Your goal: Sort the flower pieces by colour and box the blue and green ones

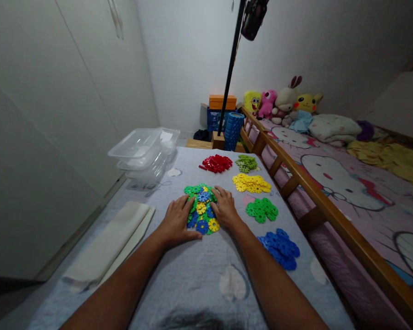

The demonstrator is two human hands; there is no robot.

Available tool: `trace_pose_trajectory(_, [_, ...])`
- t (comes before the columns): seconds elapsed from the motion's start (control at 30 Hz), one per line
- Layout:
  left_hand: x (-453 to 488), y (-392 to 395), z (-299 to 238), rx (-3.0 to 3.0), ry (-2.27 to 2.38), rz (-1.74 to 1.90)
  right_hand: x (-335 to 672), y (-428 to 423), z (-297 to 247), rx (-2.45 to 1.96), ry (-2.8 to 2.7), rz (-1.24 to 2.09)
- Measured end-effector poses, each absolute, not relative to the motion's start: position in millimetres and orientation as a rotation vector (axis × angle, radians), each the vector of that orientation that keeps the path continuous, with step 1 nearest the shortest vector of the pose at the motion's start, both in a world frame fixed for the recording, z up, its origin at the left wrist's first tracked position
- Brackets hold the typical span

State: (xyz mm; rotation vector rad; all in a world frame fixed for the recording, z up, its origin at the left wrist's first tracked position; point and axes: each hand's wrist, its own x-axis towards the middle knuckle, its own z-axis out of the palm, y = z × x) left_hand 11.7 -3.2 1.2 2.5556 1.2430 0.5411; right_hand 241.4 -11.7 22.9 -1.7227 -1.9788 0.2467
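A mixed pile of green, blue and yellow flower-shaped plastic discs [202, 208] lies on the cloth-covered table between my hands. My left hand [177, 219] rests along the pile's left side, fingers stretched and touching the discs, thumb pointing toward its near edge. On the opposite side my right hand [225, 206] lies with fingers extended, its fingertips on the discs. Neither hand grips a piece. To the right are single-colour heaps: yellow discs [251, 183], green discs [261, 210] and blue discs [280, 248]. Farther back sit red pieces [216, 163] and light-green pieces [246, 163].
Stacked clear plastic containers [141, 153] stand at the table's far left. A folded cream cloth [113, 243] lies on the near left. Along the right runs a wooden bed rail [306, 192]. Behind the table rises a black stand [231, 68].
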Motion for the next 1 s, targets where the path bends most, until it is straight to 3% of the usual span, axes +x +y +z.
trace_pose_trajectory(1.0, [17, 0, 1, 2.533, 1.240, 0.673, 228, -22, 28, -1.600, -2.052, 0.207])
